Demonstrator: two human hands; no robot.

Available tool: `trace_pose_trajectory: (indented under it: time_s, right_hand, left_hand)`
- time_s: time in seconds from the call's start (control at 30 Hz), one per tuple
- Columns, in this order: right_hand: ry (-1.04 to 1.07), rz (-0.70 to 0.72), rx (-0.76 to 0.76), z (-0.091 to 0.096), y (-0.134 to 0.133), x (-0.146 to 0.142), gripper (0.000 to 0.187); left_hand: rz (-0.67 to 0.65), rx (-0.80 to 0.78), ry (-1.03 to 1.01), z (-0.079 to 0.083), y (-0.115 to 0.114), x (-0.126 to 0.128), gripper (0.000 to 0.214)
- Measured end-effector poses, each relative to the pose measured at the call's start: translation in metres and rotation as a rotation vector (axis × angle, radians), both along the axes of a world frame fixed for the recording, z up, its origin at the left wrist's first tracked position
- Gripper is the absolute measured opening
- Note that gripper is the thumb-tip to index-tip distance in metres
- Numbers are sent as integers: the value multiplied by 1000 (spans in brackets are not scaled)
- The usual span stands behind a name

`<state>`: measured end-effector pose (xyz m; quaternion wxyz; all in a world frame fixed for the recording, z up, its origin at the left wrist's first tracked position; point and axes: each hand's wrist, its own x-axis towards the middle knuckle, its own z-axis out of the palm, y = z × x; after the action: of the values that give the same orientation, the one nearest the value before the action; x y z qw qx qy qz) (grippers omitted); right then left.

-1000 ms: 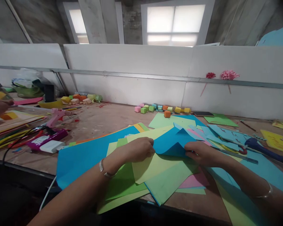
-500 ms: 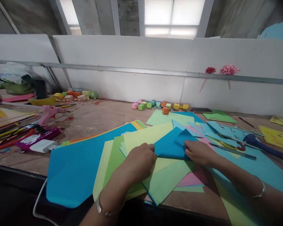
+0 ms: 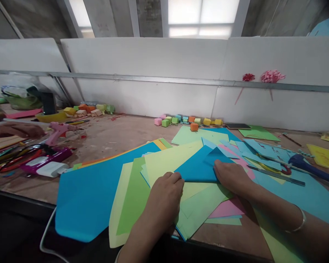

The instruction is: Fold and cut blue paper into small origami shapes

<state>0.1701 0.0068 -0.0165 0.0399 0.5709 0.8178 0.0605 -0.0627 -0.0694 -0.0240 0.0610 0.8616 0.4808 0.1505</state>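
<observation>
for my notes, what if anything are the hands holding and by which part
A folded blue sheet: the left hand at its left corner, the right hand at its right end.

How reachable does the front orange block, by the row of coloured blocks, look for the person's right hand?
Probably yes: the orange block stands uncovered, with apparently only paper between, though the right hand is on the folded blue sheet.

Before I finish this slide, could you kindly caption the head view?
Left hand and right hand at opposite ends of a folded blue sheet, coloured papers beneath.
</observation>
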Motion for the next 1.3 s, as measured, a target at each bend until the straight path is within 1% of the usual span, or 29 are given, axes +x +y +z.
trace_pose_trajectory:
  time_s: [0.03, 0.1, 0.27, 0.43, 0.57, 0.63, 0.87, 1.0, 1.17, 1.3]
  right_hand:
    - [-10, 1, -2, -1, 0, 0, 23]
    - [-27, 3, -2, -2, 0, 0, 23]
    - [-58, -5, 8, -4, 1, -3, 25]
    - [-50, 20, -44, 4, 2, 1, 29]
    - [-57, 68, -93, 11, 2, 7, 31]
    - [-65, 76, -102, 13, 2, 8, 32]
    - [-85, 42, -88, 10, -3, 1, 28]
    - [-105, 32, -67, 10, -5, -3, 27]
    - [-127, 40, -49, 10, -6, -3, 27]
    - [-147, 42, -48, 10, -7, -3, 20]
  left_hand:
    - [93, -15, 16, 3, -2, 2, 28]
    - [212, -54, 50, 9, -6, 7, 26]
    - [314, -133, 88, 16, -6, 18, 25]
    - [436, -167, 33, 20, 2, 28, 24]
    - [448, -239, -14, 23, 2, 34, 24]
    - [453, -249, -20, 22, 0, 36, 23]
    - [476, -205, 28, 14, -2, 40, 22]
    - [481, -203, 27, 14, -1, 39, 20]
    - [484, -199, 9, 14, -2, 39, 22]
    - [484, -183, 9, 13, -1, 39, 26]
